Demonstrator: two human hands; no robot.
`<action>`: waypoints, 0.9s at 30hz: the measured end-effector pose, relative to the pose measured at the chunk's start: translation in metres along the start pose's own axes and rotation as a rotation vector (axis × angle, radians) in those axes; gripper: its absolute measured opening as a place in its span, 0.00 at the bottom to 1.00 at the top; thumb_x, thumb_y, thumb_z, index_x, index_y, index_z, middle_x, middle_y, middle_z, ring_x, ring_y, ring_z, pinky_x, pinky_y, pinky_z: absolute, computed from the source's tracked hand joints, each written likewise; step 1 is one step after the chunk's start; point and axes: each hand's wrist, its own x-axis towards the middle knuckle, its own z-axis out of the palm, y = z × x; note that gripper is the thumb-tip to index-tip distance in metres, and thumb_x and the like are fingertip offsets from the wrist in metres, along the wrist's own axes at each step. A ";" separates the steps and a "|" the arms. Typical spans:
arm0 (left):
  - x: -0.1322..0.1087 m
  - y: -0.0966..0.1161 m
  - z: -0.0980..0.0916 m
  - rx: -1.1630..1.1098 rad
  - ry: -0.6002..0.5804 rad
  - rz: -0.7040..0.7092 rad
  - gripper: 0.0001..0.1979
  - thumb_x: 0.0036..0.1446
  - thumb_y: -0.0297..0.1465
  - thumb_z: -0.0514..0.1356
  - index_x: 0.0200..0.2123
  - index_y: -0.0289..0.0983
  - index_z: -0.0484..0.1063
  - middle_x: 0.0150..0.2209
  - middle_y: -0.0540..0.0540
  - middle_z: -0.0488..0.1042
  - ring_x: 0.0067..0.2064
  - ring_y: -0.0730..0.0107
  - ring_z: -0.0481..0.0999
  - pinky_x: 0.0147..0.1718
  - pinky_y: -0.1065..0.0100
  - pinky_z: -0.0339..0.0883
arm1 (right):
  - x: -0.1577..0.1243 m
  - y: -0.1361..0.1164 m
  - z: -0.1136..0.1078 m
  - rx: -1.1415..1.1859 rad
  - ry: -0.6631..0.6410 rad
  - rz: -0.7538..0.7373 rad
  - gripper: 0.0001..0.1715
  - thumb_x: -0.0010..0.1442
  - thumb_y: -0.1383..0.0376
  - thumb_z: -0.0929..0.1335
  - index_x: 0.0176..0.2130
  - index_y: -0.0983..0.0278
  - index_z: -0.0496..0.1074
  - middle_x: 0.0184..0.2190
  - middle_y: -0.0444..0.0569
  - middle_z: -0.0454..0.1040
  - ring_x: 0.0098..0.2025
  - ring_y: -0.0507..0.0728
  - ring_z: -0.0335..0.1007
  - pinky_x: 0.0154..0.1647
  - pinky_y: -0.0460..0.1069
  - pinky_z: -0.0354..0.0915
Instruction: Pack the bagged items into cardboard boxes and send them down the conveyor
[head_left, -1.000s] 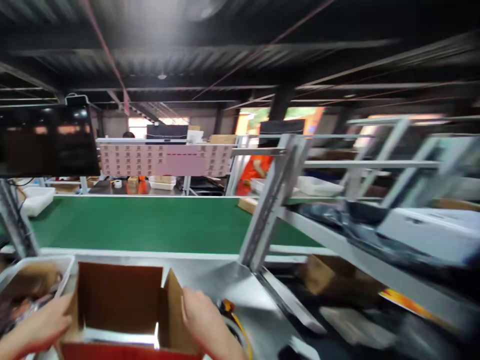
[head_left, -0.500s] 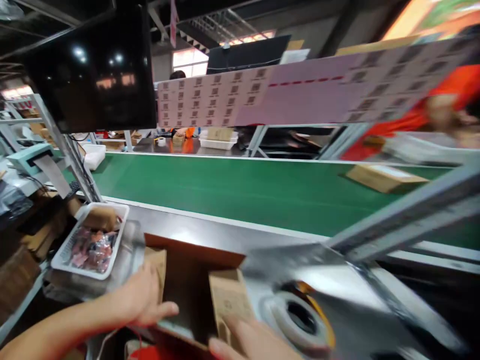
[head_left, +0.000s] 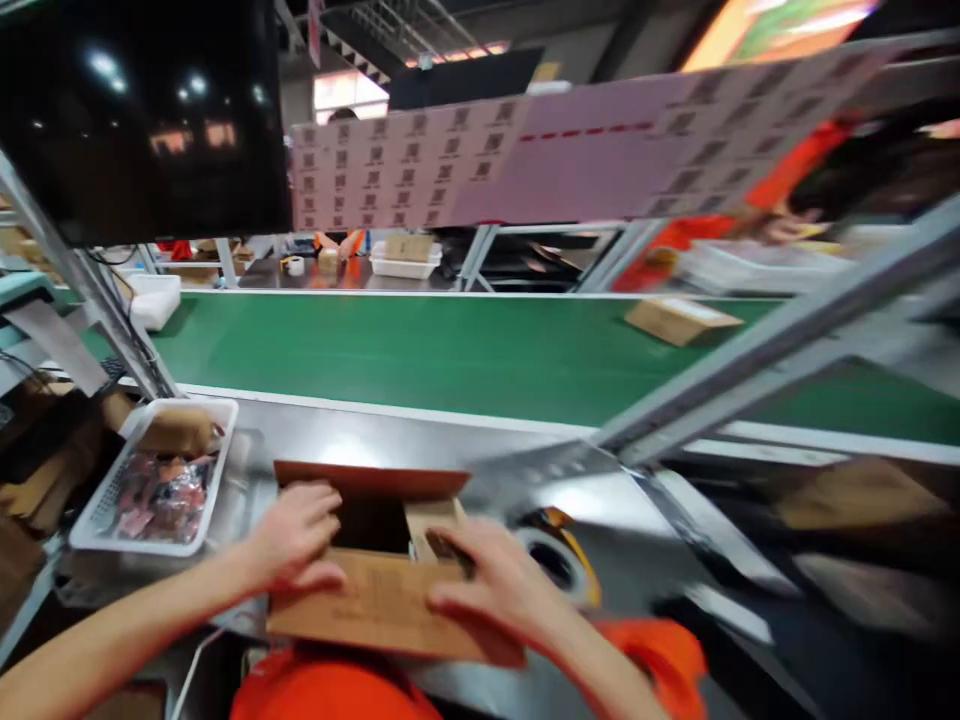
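Observation:
A cardboard box (head_left: 375, 600) stands with its top flaps up on the metal table, its dark inside partly visible. On the box's left side lies my left hand (head_left: 300, 535), fingers over the edge and thumb apart on the near flap. My right hand (head_left: 491, 580) rests at the right side, thumb on the near flap and fingers near the raised right flap. Both hands touch the box with fingers spread. Just right of the box is a roll of tape (head_left: 555, 560) with a yellow part, partly behind my right hand.
A white basket (head_left: 82, 520) of small plastic-wrapped items and a brown package stands at the left. Beyond the table runs a green conveyor (head_left: 390, 345) carrying a carton (head_left: 679, 320). A slanted metal post (head_left: 720, 370) rises at right. Other people are across the conveyor.
The near flap now shows tilted outward under both thumbs, and my hands are higher in view. The camera view has shifted; the carton on the conveyor appears further left.

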 end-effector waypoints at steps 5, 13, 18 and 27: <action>0.006 -0.014 0.000 0.182 0.291 -0.208 0.63 0.44 0.66 0.71 0.72 0.30 0.67 0.77 0.22 0.56 0.79 0.18 0.43 0.73 0.24 0.22 | -0.014 0.000 0.039 0.127 0.251 0.243 0.68 0.41 0.49 0.82 0.73 0.67 0.63 0.68 0.67 0.67 0.70 0.75 0.64 0.72 0.68 0.62; -0.049 -0.002 0.022 -0.025 0.137 -0.160 0.29 0.70 0.45 0.58 0.68 0.37 0.75 0.66 0.31 0.75 0.69 0.39 0.70 0.75 0.37 0.53 | -0.031 0.008 0.050 0.096 0.259 0.004 0.71 0.57 0.50 0.78 0.81 0.60 0.39 0.82 0.66 0.39 0.82 0.74 0.39 0.78 0.72 0.51; -0.043 -0.018 0.009 -0.175 0.208 -0.333 0.26 0.72 0.44 0.53 0.64 0.43 0.80 0.76 0.41 0.64 0.81 0.43 0.48 0.78 0.36 0.43 | -0.031 0.012 0.036 0.169 0.108 -0.188 0.44 0.68 0.50 0.71 0.76 0.57 0.61 0.81 0.59 0.46 0.83 0.71 0.33 0.78 0.75 0.48; -0.026 -0.029 0.005 -0.472 0.225 -0.342 0.24 0.69 0.47 0.59 0.57 0.41 0.84 0.73 0.41 0.69 0.82 0.50 0.43 0.79 0.42 0.40 | -0.026 -0.023 0.055 0.012 0.156 0.051 0.50 0.66 0.47 0.72 0.76 0.66 0.60 0.82 0.62 0.35 0.82 0.79 0.25 0.79 0.76 0.42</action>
